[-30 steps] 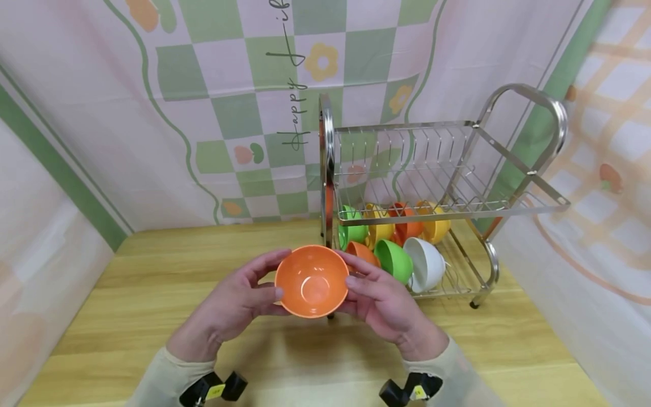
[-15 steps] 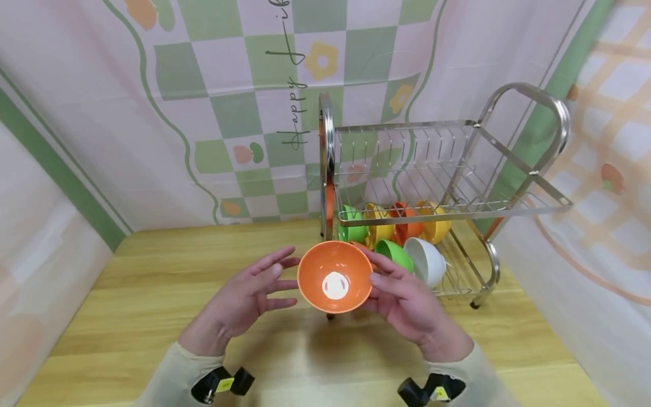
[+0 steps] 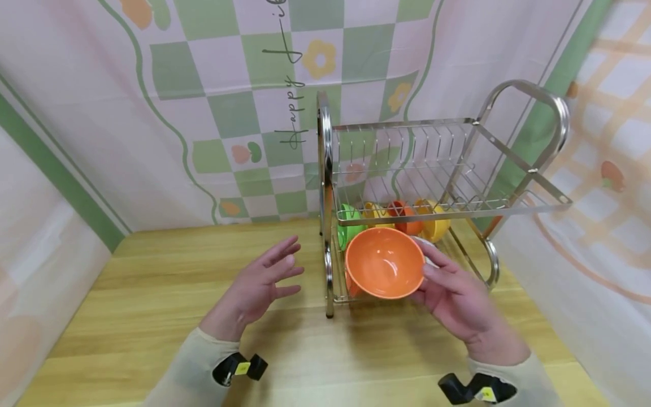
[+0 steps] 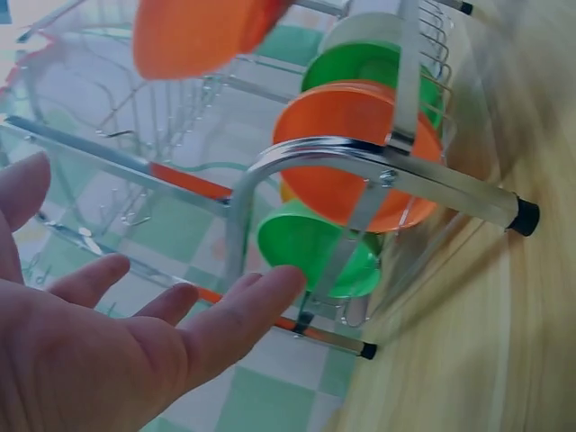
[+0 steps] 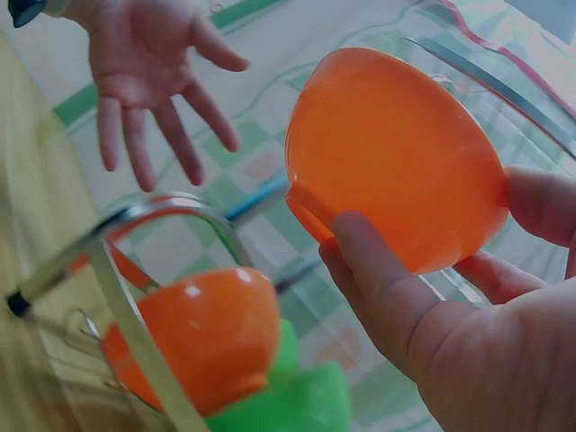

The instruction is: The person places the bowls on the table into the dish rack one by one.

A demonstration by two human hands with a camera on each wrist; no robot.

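An orange bowl point(image 3: 385, 263) is in the air in front of the rack, its inside facing the head camera. My right hand point(image 3: 458, 297) grips it by its right side, thumb at the rim and fingers beneath, as the right wrist view shows of the bowl point(image 5: 387, 162). To the left, my left hand point(image 3: 256, 285) holds nothing, its fingers spread and apart from the bowl. On the rack's lower tier, another orange bowl point(image 5: 202, 333) and a green bowl point(image 4: 315, 247) stand, partly hidden in the head view by the held bowl.
The two-tier metal dish rack point(image 3: 328, 141) stands at the right on the wooden table point(image 3: 168, 282). Yellow cups or bowls point(image 3: 434, 223) and a red-orange one point(image 3: 409, 220) sit at the back of its lower tier. A patterned curtain point(image 3: 229, 113) hangs behind.
My left hand has let go of the orange bowl. My right hand has carried the bowl rightward and slightly up, in front of the rack. The left hand has shifted a little right.
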